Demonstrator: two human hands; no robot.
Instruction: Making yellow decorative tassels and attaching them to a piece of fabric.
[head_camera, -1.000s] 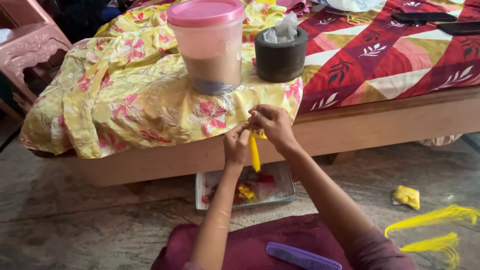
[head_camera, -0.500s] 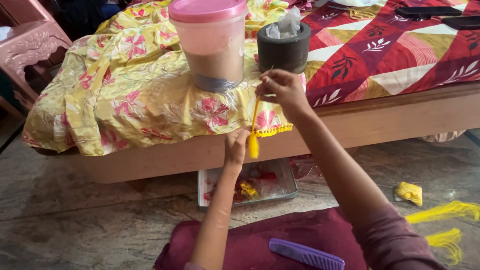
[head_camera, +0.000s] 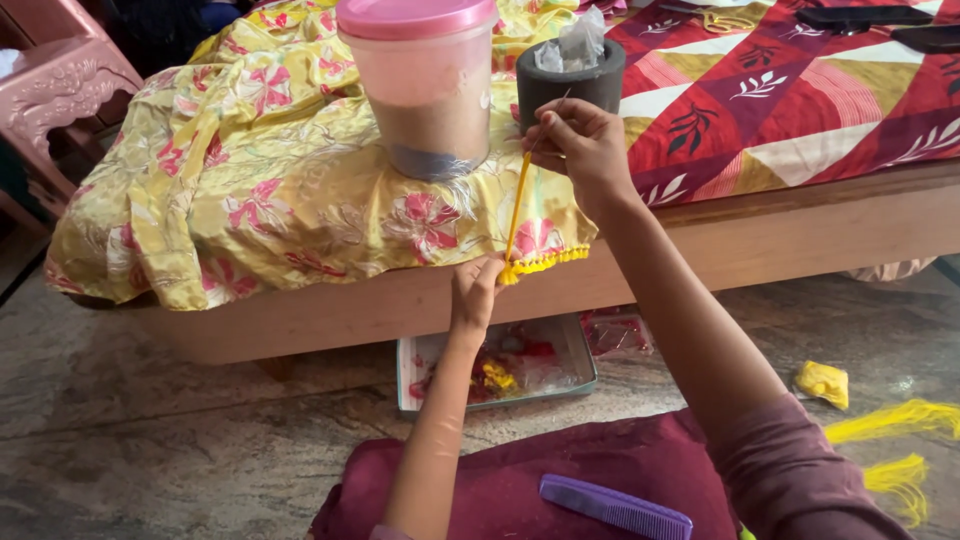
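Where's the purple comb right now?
In the head view the purple comb lies low and centre on the maroon cloth over the person's lap, between the two forearms and nearer than the tray on the floor.

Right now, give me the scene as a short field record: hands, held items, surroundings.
left hand: pinches the fabric edge at the yellow fringe
right hand: raised, pulling yellow thread taut upward
fabric: yellow floral cloth draped over the bed edge
on bed: pink-lidded jar, dark round holder
floor: tray under the bed
lap: purple comb
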